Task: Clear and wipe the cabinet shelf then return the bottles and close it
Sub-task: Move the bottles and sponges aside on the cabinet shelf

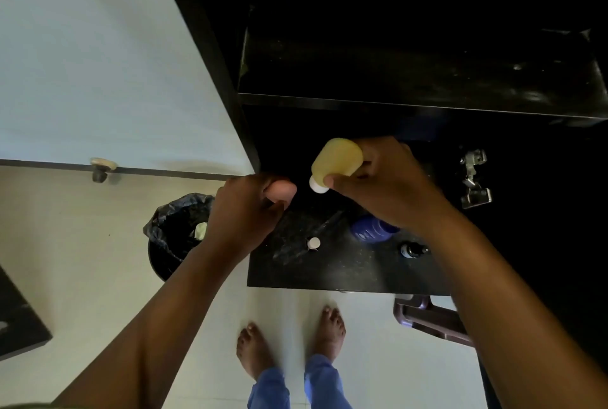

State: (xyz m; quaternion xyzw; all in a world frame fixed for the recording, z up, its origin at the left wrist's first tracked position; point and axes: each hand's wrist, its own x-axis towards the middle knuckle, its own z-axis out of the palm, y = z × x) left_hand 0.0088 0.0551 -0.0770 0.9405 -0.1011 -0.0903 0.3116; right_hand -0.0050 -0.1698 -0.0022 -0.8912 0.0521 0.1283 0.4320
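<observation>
Bottles are the things to move here, and two of them are in the person's hands. The right hand (378, 178) has its fingers and thumb curled round a yellow bottle (337, 158). This bottle is tipped so its white cap (318, 185) points down and toward the person. The left hand (250, 207) is curled round a small pinkish bottle (281, 191), and only the end of it sticks out. The two hands are near each other but do not touch.

Both hands are held over a dark counter (345, 270). On the counter, under the right hand, stands a blue bottle (371, 231). A small dark bottle (413, 250) stands just beside it. Another small bottle with a white cap (313, 243) stands nearer the left hand.

Above the hands is the cabinet shelf (411, 79). It is dark and has nothing on it. It looks dusty or streaky, with pale marks near the right end, so I cannot tell if it has been wiped. I see no cloth anywhere.

My guess is that the shelf has been cleared, or the bottles are about to go back up. All five bottles still need to go on the shelf, and the white cabinet door (98, 63) is wide open and must be shut.

Further out, a black bin (174, 234) with a bag stands on the pale floor, and a hinge (473, 175) shows at the right.
</observation>
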